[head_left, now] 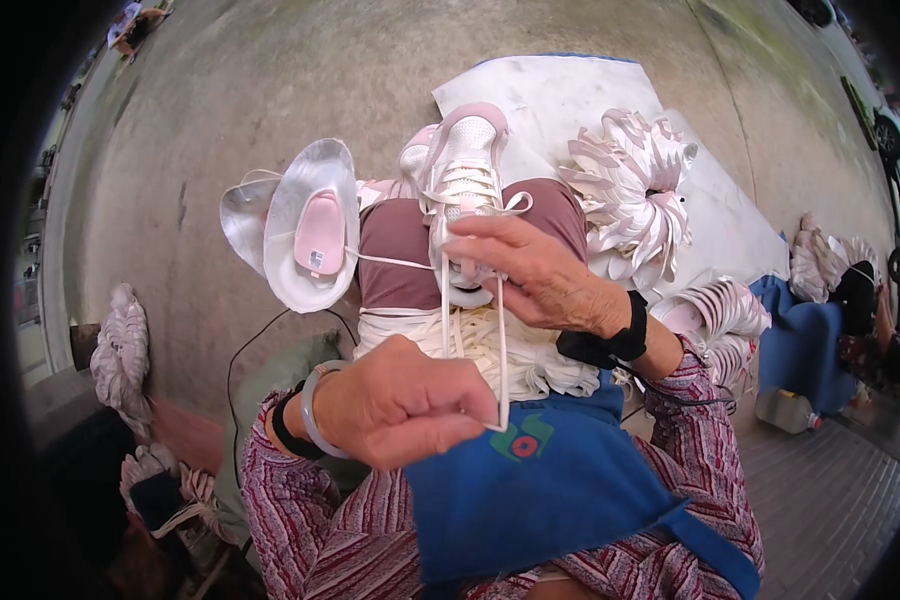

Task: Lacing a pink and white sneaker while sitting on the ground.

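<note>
A white and pink sneaker (467, 165) rests between my knees, toe pointing away, with its white lace criss-crossed over the front. My left hand (400, 405) is closed, pinching a white shoelace (503, 365) drawn toward me in a long loop. Around the shoe's upper opening my right hand (535, 272) is closed, fingers on one side and thumb on the other; what lies under the fingertips is partly hidden. Behind this shoe shows part of another pink and white shoe. A bundle of white laces (510, 345) lies across my lap, over a blue apron (540, 490).
At left stand white shoe uppers with a pink insole (322, 232). To the right, a ring of pink-white shoe pieces (635, 195) lies on a white sheet (560, 90). More stacked pieces (715, 320), a blue cloth (800, 345) and a plastic jug (788, 412) sit nearer on the right.
</note>
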